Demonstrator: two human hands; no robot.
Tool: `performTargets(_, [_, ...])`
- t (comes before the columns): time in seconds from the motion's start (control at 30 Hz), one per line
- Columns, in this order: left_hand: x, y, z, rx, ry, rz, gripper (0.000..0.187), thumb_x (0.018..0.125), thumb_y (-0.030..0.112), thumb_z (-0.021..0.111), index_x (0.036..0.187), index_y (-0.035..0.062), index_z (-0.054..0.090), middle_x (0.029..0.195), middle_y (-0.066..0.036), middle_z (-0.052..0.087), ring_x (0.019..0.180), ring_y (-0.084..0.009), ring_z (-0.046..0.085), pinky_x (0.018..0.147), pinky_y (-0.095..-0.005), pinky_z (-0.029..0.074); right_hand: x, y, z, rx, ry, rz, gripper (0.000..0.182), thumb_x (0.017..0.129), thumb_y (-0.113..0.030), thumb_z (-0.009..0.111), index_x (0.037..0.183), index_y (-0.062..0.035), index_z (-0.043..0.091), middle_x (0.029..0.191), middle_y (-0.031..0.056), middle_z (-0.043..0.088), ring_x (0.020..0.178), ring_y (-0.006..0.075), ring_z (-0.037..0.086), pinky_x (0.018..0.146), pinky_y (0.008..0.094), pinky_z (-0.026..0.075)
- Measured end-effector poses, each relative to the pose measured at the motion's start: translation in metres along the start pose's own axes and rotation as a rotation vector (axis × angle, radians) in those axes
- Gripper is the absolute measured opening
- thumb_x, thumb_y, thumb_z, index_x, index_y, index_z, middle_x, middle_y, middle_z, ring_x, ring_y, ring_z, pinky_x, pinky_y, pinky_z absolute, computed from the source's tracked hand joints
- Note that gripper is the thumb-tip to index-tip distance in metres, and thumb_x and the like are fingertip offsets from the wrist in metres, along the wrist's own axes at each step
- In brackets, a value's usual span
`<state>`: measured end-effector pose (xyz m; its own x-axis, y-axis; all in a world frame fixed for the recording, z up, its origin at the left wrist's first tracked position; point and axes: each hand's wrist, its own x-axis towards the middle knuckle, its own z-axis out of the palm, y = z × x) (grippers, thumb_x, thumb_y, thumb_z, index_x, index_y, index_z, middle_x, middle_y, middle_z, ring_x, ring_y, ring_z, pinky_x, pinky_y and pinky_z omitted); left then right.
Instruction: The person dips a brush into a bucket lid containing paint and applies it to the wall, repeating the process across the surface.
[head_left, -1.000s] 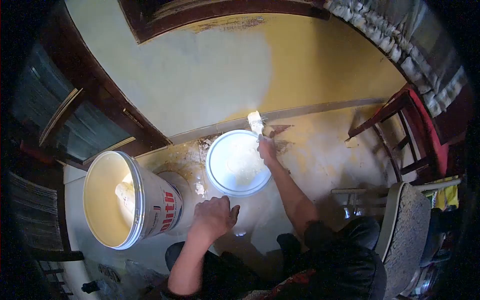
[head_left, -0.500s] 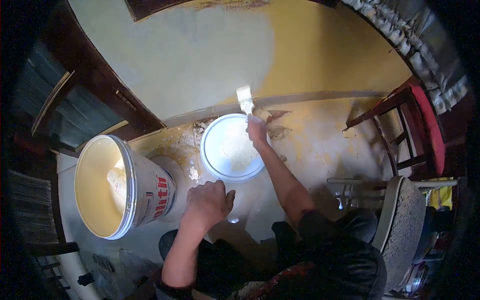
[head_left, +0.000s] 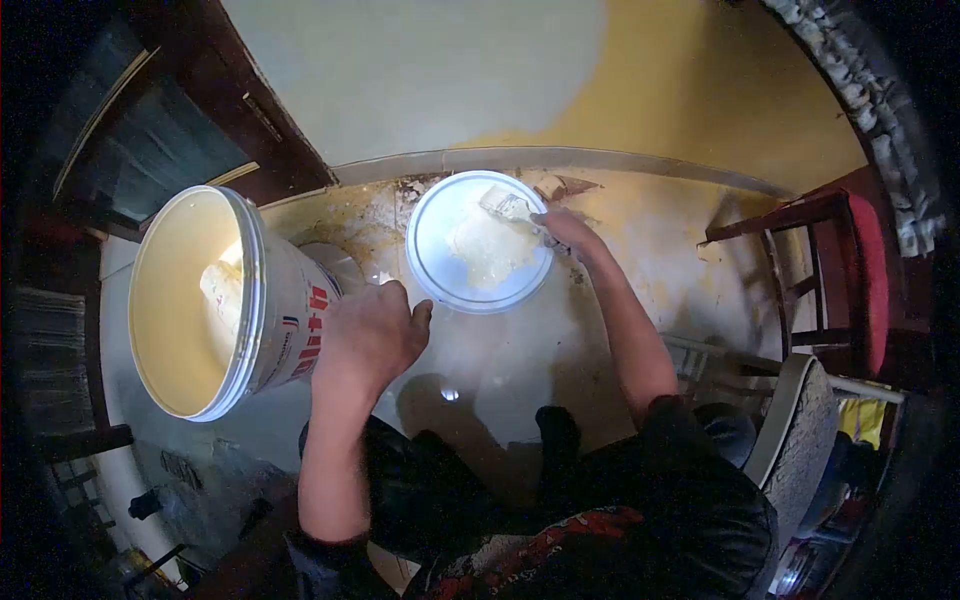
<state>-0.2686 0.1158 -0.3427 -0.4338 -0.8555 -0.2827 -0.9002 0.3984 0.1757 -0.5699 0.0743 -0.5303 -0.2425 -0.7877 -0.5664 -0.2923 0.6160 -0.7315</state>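
Bucket [head_left: 270,320]: white plastic, smooth, slight gloss; printed label. Lid [head_left: 432,262]: white plastic, smeared with wet, glossy cream paint. Brush [head_left: 505,206]: bristles paint-coated. Floor [head_left: 660,250]: rough, stained, flaking. Wall [head_left: 430,70]: matt paint. Chair [head_left: 830,250]: dark wood, red cloth seat.

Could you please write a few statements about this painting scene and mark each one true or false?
1. The right hand holds a brush over the round white lid. True.
2. The big bucket stands to the right of the lid. False: it stands to the left of it.
3. The left hand grips the bucket's rim. False: it hangs loosely curled between bucket and lid, holding nothing.
4. A chair with a red seat stands at the right. True.
5. The wall is all one colour. False: the left part is pale, the right part yellow.
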Motion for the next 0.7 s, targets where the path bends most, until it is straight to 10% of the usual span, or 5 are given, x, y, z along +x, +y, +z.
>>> performTargets(0.2, [0.0,-0.003,0.0,-0.028,0.013,0.008,0.038,0.082,0.036,0.051,0.077,-0.0018,0.057,0.077,-0.023,0.059,0.076,-0.0367,0.058,0.07,-0.0444,0.045,0.01,0.008,0.028,0.107,-0.096,0.121,0.032,0.08,-0.032,0.051,0.078,-0.0005,0.056,0.057,0.0054,0.047,0.041,0.0119,0.036,0.037,0.0284,0.026])
performTargets(0.7, [0.001,0.0,-0.002,-0.053,0.028,0.07,0.038,0.082,0.038,0.05,0.075,0.0003,0.055,0.072,-0.021,0.058,0.071,-0.0363,0.058,0.066,-0.0454,0.046,-0.008,0.017,0.024,0.323,-0.06,0.137,0.029,0.084,-0.035,0.047,0.07,-0.0101,0.049,0.045,-0.0036,0.035,0.032,0.0078,0.027,0.031,0.0247,0.021])
